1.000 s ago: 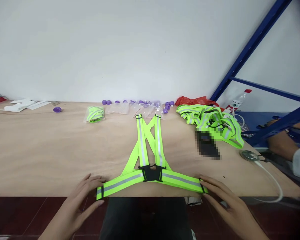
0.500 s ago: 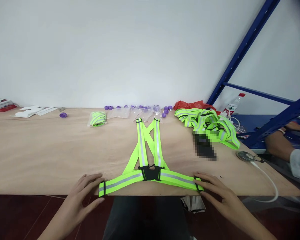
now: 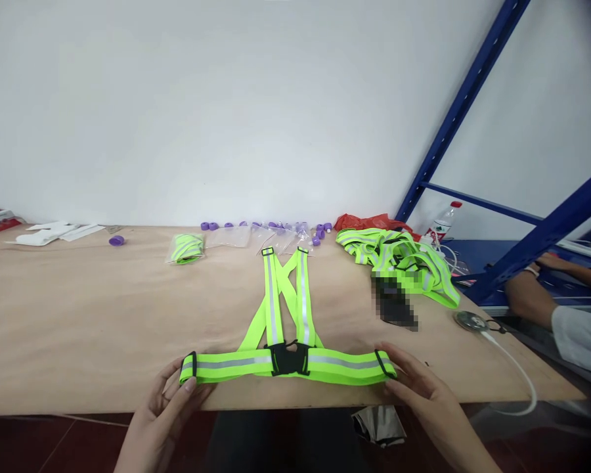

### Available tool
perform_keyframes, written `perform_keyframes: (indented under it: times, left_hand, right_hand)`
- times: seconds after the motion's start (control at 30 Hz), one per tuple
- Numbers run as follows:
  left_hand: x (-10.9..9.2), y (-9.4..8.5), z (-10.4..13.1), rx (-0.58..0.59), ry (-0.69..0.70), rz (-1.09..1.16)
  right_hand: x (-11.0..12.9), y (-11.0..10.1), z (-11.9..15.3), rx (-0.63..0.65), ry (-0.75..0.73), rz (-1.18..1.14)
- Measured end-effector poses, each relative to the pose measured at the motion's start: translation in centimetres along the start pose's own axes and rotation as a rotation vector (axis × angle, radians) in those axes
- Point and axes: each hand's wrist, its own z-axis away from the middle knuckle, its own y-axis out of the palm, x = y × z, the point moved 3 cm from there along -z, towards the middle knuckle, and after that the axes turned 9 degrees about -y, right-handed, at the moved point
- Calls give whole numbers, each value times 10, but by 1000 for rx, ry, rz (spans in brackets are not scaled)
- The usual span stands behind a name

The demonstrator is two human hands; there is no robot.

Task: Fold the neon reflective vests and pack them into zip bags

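Observation:
A neon-green harness with grey reflective stripes lies on the table near its front edge, its two upright straps crossing over green bands behind. A black buckle piece joins the straps at the centre. My left hand is closed on the left end of the horizontal belt, thumb in front by the black slider. The right end of the belt, by its slider, is pinched between the thumb and fingers of my right hand.
A heap of green straps and a red bag lie at the back right, near a bottle. Purple caps, clear bags and a packed green bundle line the back. A person's arm shows far right.
Both hands have closed on the belt's ends, and these have risen slightly and straightened. The whole view has shifted, so the table's things appear lower and further left.

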Motion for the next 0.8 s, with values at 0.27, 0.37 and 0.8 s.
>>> perform_keyframes:
  times: [0.27,0.37,0.8]
  left_hand:
    - [8,40,-4,-14,52,251]
    - [11,52,-11,32,71,257]
    - [-27,-1,-27,-38,123,-251]
  right_hand:
    - [0,14,1,-61,6,-3]
    - [4,23,-1,-99,-50,-146]
    - [19,-1,-11,20,-99,165]
